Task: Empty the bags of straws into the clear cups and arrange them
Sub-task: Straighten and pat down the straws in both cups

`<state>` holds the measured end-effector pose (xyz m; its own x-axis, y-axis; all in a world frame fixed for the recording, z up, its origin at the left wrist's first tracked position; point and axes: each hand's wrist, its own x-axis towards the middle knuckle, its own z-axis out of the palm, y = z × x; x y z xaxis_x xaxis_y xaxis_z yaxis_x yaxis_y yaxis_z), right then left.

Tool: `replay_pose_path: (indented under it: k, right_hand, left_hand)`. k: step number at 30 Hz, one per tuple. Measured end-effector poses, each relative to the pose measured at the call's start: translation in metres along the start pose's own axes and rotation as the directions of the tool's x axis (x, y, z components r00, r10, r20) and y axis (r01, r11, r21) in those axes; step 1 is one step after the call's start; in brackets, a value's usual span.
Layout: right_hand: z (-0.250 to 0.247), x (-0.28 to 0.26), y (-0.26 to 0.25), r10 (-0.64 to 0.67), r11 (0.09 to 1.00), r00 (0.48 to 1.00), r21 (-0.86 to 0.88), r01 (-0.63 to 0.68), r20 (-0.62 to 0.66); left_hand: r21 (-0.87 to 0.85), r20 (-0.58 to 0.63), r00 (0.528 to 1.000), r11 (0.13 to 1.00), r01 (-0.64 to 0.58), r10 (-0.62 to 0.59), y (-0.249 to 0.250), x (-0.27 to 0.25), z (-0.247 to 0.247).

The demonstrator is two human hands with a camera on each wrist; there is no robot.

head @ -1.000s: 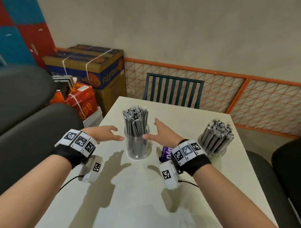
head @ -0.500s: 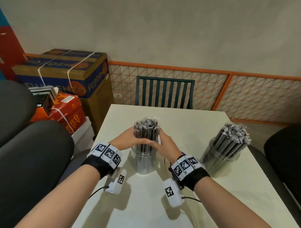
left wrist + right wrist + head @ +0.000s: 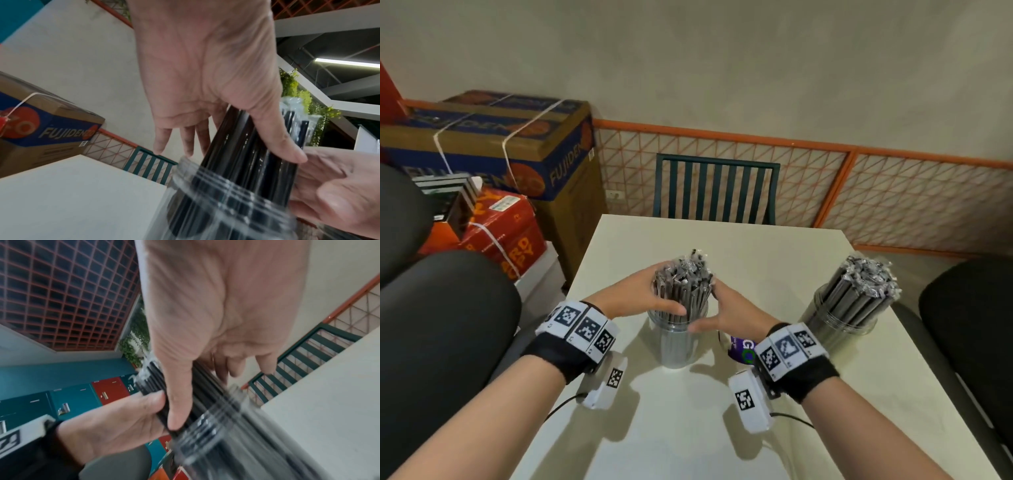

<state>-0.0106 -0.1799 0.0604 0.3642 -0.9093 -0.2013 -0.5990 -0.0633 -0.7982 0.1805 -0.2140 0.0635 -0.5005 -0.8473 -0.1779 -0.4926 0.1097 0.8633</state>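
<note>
Both hands, left (image 3: 640,294) and right (image 3: 729,313), wrap the straws (image 3: 683,287) standing in the middle cup (image 3: 676,342) on the table (image 3: 688,428). Squeezing unevenly or lifting could tip the light cup or drag straws out. A full second cup (image 3: 842,318) stands well right; a purple packet (image 3: 741,351) lies just beside the right wrist, in its way

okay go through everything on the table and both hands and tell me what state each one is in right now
Left hand: grips the middle straws from the left.
Right hand: grips the same bundle from the right.
Middle straws: wrapped, upright in their cup.
Middle cup: upright, full.
Right cup: upright, full, untouched.
Right straws: fanned out.
Purple packet: mostly hidden.
</note>
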Motion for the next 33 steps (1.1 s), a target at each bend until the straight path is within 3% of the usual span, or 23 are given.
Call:
replay_pose_path:
  k: [4,9,13,17,20,25,30,33]
  right_hand:
    - [0.019,0.004,-0.002,0.001,0.998,0.977,0.067,0.014,-0.211]
    - [0.018,0.011,-0.013,-0.009,0.997,0.962,0.066,0.028,-0.273]
    - [-0.022,0.010,-0.036,-0.040,0.999,0.992,0.001,0.040,-0.118]
    - [-0.036,0.018,-0.038,-0.009,0.988,0.996,-0.151,0.022,0.089]
    - [-0.022,0.018,-0.024,-0.029,0.992,0.999,-0.121,0.026,-0.022]
    - [0.006,0.002,0.000,-0.017,0.989,0.983,0.144,0.044,-0.184]
    - [0.027,-0.003,0.001,-0.027,0.987,0.980,0.150,0.057,-0.196]
    - [0.038,0.006,0.000,0.003,0.988,0.962,0.151,0.039,-0.272]
  left_hand:
    - [-0.116,-0.008,1.000,0.993,-0.009,0.009,-0.007,0.005,0.004]
    - [-0.075,-0.057,0.998,0.997,-0.034,0.030,0.005,0.008,-0.001]
    - [-0.106,-0.107,0.989,0.988,-0.114,0.103,0.018,0.000,-0.018]
    - [-0.072,0.015,0.997,0.995,-0.069,0.071,0.019,-0.005,-0.019]
    - [-0.062,0.010,0.999,0.998,-0.030,0.031,0.007,-0.004,-0.007]
    - [-0.153,-0.122,0.992,0.987,-0.055,0.036,-0.006,-0.004,0.011]
    - [-0.185,-0.151,0.985,0.977,-0.106,0.079,-0.005,0.000,0.017]
    - [-0.147,-0.149,0.985,0.983,-0.106,0.084,0.001,0.002,0.020]
